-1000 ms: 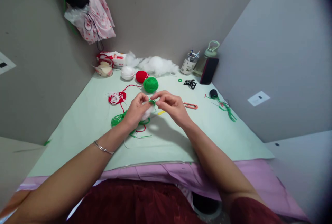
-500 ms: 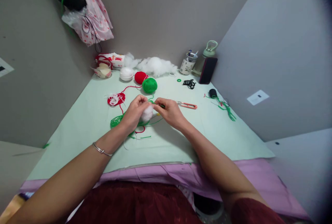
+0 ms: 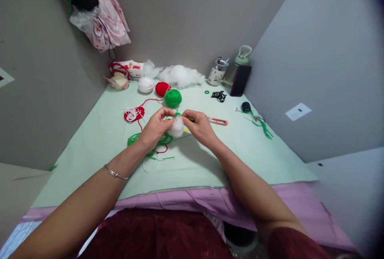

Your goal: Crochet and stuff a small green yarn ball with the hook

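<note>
Head view: left hand [image 3: 156, 129] and right hand [image 3: 200, 126] both pinch the white fluff ball [image 3: 177, 128] just above the tabletop [image 3: 210, 159], each grip closed on it. Risk: the loose green yarn [image 3: 141, 138] beneath could snag, or a hard tug could tear the fluff.

Our left arm [image 3: 90, 193] comes in from 7 o'clock, our right arm [image 3: 249, 187] from 5 o'clock. The left hand [image 3: 154, 128] and right hand [image 3: 200, 126] meet at the middle, fingers curled and pinched, fingertips nearly touching.
</note>
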